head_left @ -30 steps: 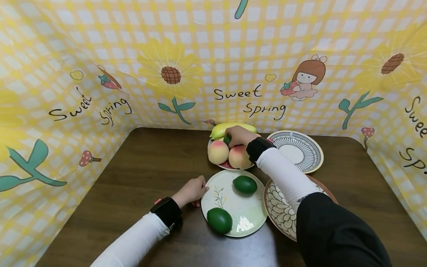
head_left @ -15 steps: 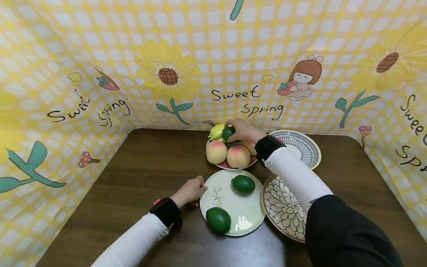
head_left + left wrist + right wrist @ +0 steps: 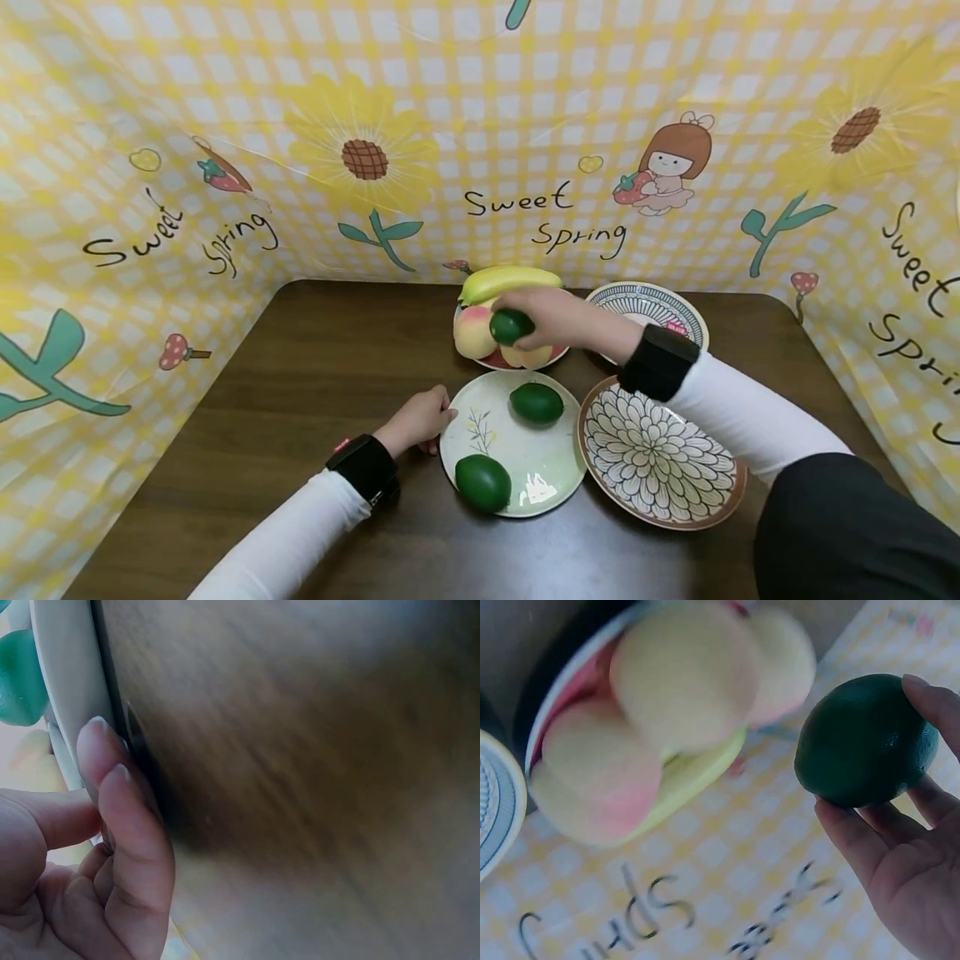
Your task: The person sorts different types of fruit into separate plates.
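Note:
My right hand [image 3: 558, 318] grips a dark green lime [image 3: 512, 327] in the air in front of the fruit bowl. In the right wrist view the thumb and fingers pinch this lime [image 3: 862, 742] from both sides. At the middle of the table my left hand [image 3: 422, 417] holds the left rim of a pale green plate [image 3: 525, 462] with a leafy sprig design. The left wrist view has its thumb above the plate's edge [image 3: 67, 660] and fingers beneath. Two other limes lie on that plate, one lime [image 3: 536, 403] at the back and one lime [image 3: 483, 483] at the front left.
Behind the plate, a bowl [image 3: 558, 357] holds several peaches [image 3: 474, 335] and a yellow banana [image 3: 510, 283]. To the right are a brown-rimmed flower-patterned plate [image 3: 660, 458] and a blue-patterned plate [image 3: 645, 298] partly under the right arm. Checked cloth surrounds the wooden table [image 3: 337, 350].
The right hand has lifted the lime out of the fruit bowl and brought it forward, toward the pale plate. The left hand stays at the plate's rim. The head view has shifted slightly.

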Available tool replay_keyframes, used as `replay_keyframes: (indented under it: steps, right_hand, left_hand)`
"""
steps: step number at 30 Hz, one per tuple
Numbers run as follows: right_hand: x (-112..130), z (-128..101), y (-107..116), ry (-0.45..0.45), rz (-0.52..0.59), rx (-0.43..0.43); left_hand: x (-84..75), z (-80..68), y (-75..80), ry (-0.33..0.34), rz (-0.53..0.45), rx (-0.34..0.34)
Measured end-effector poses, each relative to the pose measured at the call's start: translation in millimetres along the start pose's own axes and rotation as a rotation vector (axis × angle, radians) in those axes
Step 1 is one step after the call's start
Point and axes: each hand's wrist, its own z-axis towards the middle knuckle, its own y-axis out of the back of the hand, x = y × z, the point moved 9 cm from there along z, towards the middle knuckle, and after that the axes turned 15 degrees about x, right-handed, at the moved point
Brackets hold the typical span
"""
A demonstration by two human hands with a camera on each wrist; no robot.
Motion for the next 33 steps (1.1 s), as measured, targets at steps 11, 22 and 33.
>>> replay_keyframes:
  steps: [11,22,33]
  right_hand:
    - [45,-50,-108,0.15,-0.213,0.186]
    - [52,-56,-137,0.16,-0.333,0.23]
    - [53,-58,-145,0.161,-0.295,0.236]
  left_hand:
    - [-0.8,2.2,-3.5,0.0,0.009,0.015]
    - [-4.8,1.4,-3.0,-0.015,-0.015,0.02]
    - [-0.3,2.9,-0.4,0.009,-0.028,0.088]
